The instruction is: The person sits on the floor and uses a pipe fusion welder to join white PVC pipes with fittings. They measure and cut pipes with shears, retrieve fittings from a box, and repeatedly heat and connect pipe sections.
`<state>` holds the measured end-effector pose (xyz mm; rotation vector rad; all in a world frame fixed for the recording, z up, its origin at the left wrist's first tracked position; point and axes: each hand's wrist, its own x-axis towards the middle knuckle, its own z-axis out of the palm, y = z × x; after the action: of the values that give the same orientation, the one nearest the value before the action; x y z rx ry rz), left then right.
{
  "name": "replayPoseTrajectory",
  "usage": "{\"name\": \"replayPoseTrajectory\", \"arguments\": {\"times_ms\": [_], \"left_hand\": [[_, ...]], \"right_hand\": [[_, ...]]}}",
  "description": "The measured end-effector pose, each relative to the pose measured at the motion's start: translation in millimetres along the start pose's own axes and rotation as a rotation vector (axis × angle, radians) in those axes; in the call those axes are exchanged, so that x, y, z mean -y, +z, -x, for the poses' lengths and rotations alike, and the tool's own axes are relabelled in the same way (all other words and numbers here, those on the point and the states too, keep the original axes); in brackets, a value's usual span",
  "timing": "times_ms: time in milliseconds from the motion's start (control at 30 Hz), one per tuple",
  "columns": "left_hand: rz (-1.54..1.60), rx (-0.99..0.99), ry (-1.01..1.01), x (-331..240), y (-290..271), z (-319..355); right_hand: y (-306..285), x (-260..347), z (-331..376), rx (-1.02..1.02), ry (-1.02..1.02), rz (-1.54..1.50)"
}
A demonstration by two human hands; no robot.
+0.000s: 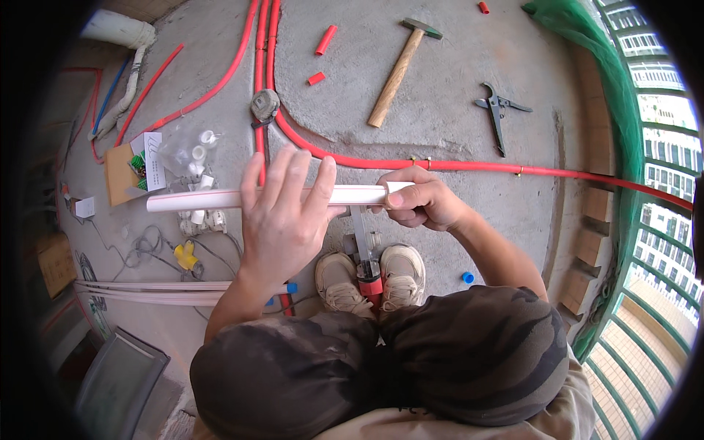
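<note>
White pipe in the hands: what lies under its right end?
Under the white pipe, a grey tool with a red part stands between the shoes. The right hand covers its top.

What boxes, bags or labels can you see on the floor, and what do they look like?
Cardboard piece: floor, far left; flat, brown.
White card: on the cardboard; folded, printed.
Clear bag: right of the card; crumpled, white fittings inside.
Paper slip: left of the cardboard; small, white.
</note>
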<state>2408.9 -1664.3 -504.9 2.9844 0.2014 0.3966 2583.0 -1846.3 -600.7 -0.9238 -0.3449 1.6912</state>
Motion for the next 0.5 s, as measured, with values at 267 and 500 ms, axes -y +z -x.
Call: {"name": "replayPoseTrajectory", "arguments": {"times_ms": [267, 500], "left_hand": [[0.65, 0.273, -0.581, 66, 50, 16], [0.947, 0.347, -0.845, 115, 65, 19]], "right_hand": [[-161, 23, 34, -1.129, -0.326, 1.397], [-224, 45, 69, -1.196, 0.347, 1.685]]}}
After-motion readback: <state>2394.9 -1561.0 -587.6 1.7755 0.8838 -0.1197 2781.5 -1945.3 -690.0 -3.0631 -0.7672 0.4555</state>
